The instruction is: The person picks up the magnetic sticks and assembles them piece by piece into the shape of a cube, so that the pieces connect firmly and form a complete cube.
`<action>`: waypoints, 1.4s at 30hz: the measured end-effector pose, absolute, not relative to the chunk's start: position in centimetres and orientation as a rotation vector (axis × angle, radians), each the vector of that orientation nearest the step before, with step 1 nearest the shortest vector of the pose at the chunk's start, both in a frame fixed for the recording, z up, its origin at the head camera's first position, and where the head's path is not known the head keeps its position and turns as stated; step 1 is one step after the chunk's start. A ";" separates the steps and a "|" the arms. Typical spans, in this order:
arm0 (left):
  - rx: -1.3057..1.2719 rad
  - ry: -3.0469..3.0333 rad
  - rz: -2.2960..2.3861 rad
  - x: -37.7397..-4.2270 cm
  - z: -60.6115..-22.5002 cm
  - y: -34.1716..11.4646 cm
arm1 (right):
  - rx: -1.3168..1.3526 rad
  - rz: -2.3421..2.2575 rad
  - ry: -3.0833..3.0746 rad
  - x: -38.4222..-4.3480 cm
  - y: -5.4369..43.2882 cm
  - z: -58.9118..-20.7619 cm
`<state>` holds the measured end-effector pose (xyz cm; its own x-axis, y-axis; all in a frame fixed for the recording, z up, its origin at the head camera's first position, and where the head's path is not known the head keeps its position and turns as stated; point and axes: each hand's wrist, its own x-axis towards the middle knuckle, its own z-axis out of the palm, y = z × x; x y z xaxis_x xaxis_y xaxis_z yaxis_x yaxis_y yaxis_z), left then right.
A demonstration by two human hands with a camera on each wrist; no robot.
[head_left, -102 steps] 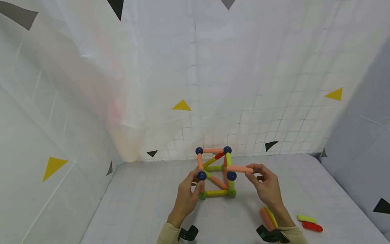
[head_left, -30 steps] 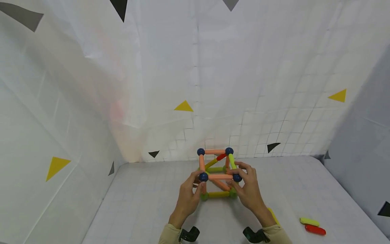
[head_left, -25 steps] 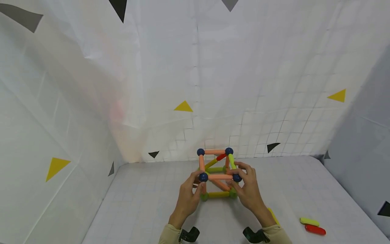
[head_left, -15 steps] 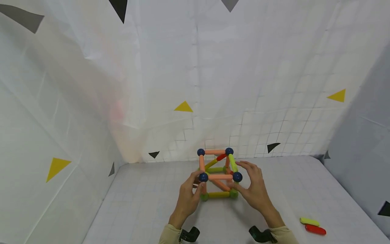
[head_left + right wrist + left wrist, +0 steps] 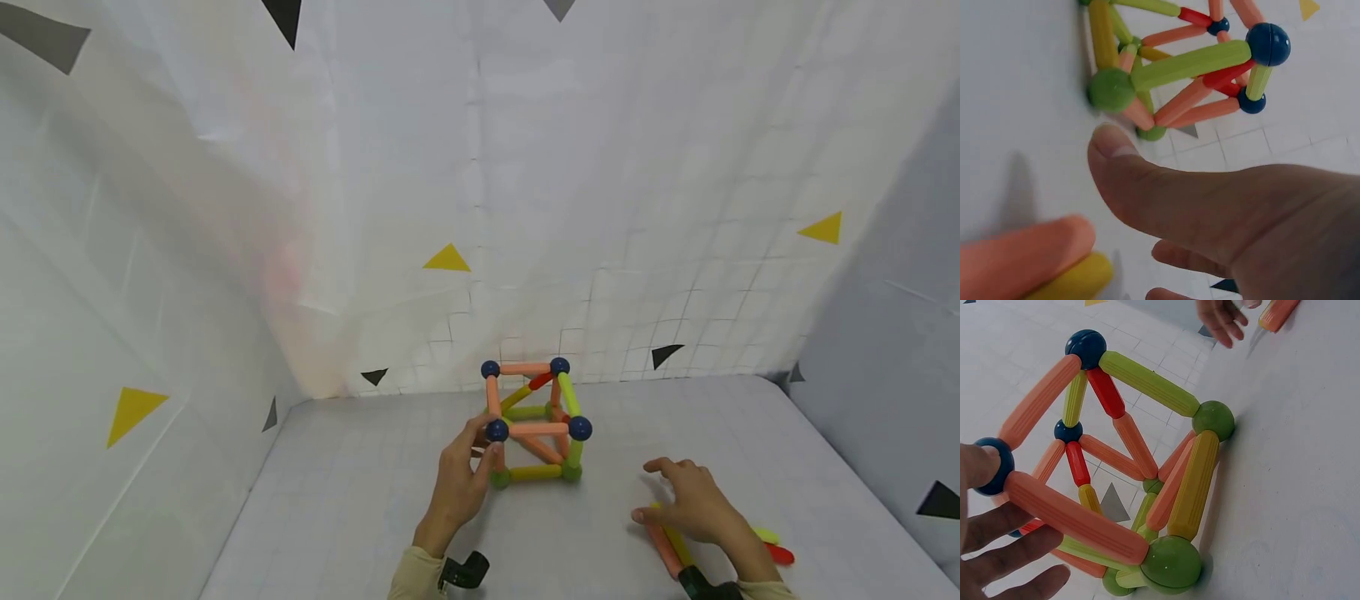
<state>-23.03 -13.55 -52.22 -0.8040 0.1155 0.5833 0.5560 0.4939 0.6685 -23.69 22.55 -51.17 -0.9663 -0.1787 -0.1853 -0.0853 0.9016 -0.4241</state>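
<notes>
A cube-like frame of magnetic sticks and balls stands on the table, with navy balls at its top corners and green balls at the bottom. My left hand (image 5: 454, 482) pinches the front-left navy ball (image 5: 497, 431); the left wrist view shows the thumb on it. An orange stick (image 5: 538, 429) spans from that ball to the front-right navy ball (image 5: 580, 428). Lower right, my right hand (image 5: 693, 504) hovers with fingers spread, holding nothing. Close by its thumb lie a loose orange stick (image 5: 662, 550) and a yellow stick (image 5: 679, 546), side by side, partly covered by the hand.
Beyond the right wrist lie a red stick (image 5: 781, 554) and a lime stick (image 5: 767, 535), partly hidden by the arm. A white sheet wall (image 5: 600, 333) rises right behind the frame at the table's back edge.
The orange stick that my right hand held went across the frame's front top. That hand then released the front-right ball and moved right and down to the loose sticks. My left hand stayed put.
</notes>
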 end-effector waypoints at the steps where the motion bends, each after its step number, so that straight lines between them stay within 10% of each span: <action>1: -0.552 -2.277 -1.261 -23.0 -52.2 -13.6 | -0.175 -0.611 2.831 -23.5 22.9 -51.4; 42: -0.556 -2.276 -1.298 -23.1 -52.4 -13.6 | -0.295 -0.962 2.568 -20.1 26.9 -53.3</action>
<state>-23.13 -13.60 -52.36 -0.8132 0.1177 0.5700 0.5505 0.4734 0.6877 -20.13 26.86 -53.31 -0.9055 -0.3221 -0.2763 -0.0613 0.7436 -0.6659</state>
